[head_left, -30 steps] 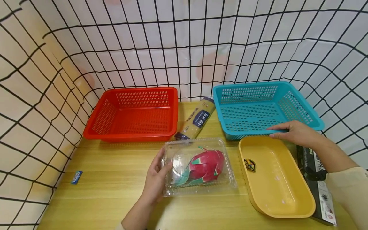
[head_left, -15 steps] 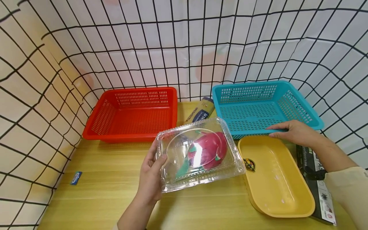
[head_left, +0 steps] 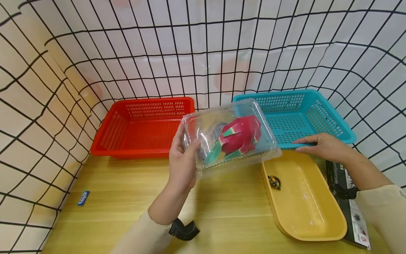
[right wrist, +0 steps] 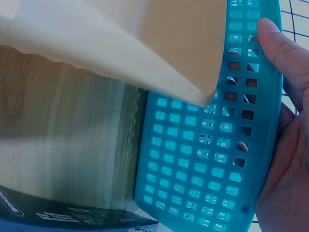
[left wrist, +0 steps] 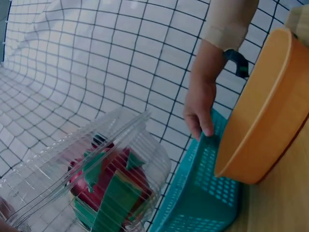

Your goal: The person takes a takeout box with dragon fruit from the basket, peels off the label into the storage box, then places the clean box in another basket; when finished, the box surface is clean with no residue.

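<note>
My left hand grips the left end of a clear plastic clamshell box, thumb on top, and holds it tilted above the table. Inside the box lies a pink dragon fruit with green scales, also visible through the plastic in the left wrist view. The box overlaps the front left of the blue basket in the head view. My right hand holds that basket's front rim, the thumb on its outer wall and the fingers over the inside, as the right wrist view shows.
A red basket stands at the back left. The yellow tray sits in front of the blue basket, beside a black box. A small blue packet lies at the left. Black wire mesh encloses the back and sides.
My left hand has lifted the clamshell box off the table and carried it away from me and to the right, tilting it; it now hides the spaghetti pack. The right hand stays on the rim.
</note>
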### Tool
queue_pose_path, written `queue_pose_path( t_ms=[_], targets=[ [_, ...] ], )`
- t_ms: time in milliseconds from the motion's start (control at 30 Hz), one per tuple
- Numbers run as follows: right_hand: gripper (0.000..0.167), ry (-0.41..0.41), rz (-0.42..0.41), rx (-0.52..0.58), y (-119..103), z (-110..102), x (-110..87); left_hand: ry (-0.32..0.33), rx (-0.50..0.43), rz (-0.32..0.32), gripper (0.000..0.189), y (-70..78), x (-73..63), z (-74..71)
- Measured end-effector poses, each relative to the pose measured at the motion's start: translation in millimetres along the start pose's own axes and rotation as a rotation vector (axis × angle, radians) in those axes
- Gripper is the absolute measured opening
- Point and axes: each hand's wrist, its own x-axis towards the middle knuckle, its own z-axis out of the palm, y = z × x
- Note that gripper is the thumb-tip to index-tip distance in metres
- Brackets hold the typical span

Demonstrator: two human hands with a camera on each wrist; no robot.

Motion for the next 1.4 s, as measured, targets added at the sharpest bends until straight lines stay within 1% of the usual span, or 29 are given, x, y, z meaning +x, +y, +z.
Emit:
queue_pose_path(
  t_ms=[133, 200, 267, 333, 433, 533, 600, 733, 800, 867, 933, 1000, 1100, 1167, 1333, 1400],
  targets=[
    [0.056, 0.004, -0.003, 0.006, -1, -1, 0.0, -0.036, 0.038, 0.081, 0.069, -1.0, 19.8, 21.9],
    [0.057, 0.005, -0.004, 0.004, -2, -1, -0.5, -0.037, 0.059, 0.093, 0.071, -2.7, 28.8, 33.6],
    [0.056, 0.008, -0.005, 0.004, -3, -1, -1.0, -0.029, 0.110, 0.082, 0.072, -4.9, 37.0, 45.4],
    [0.056, 0.009, -0.006, 0.000, -3, -2, -1.4, -0.022, 0.150, 0.056, 0.073, -7.3, 44.6, 57.6],
    [0.055, 0.010, -0.001, -0.003, -4, -2, -2.0, -0.029, 0.231, 0.022, 0.074, -12.4, 54.8, 74.5],
    [0.055, 0.011, 0.000, -0.007, -4, -2, -2.5, -0.044, 0.295, 0.019, 0.075, -19.5, 63.7, 91.2],
    [0.055, 0.012, 0.000, -0.009, -4, -2, -3.0, -0.061, 0.313, 0.043, 0.075, -25.8, 69.1, 102.9],
    [0.055, 0.009, 0.003, -0.011, -3, -2, -3.6, -0.101, 0.327, 0.129, 0.076, -39.6, 78.8, 126.3],
    [0.055, 0.009, 0.003, -0.010, -3, -1, -3.3, -0.101, 0.367, 0.147, 0.075, -45.1, 82.7, 136.9],
    [0.055, 0.013, 0.003, -0.007, -3, -1, -2.6, -0.086, 0.430, 0.145, 0.074, -49.3, 85.8, 145.9],
    [0.055, 0.019, -0.001, -0.001, -3, 0, -2.5, -0.070, 0.492, 0.129, 0.074, -52.7, 87.7, 153.6],
    [0.053, 0.021, -0.005, 0.005, -3, 1, -3.0, -0.069, 0.528, 0.105, 0.074, -56.8, 88.5, 159.6],
    [0.052, 0.019, -0.015, 0.011, -2, 1, -3.7, -0.079, 0.546, 0.077, 0.073, -65.4, 88.2, 164.7],
    [0.052, 0.014, -0.004, 0.014, -1, 2, -3.5, -0.078, 0.573, 0.064, 0.072, -72.7, 87.8, 167.3],
    [0.052, 0.011, 0.007, 0.027, -1, 1, -2.2, -0.066, 0.631, 0.049, 0.069, -91.3, 88.9, 176.0],
    [0.051, 0.012, -0.005, 0.033, -2, 0, -2.0, -0.064, 0.649, 0.042, 0.068, -97.4, 90.7, 179.6]
  ],
)
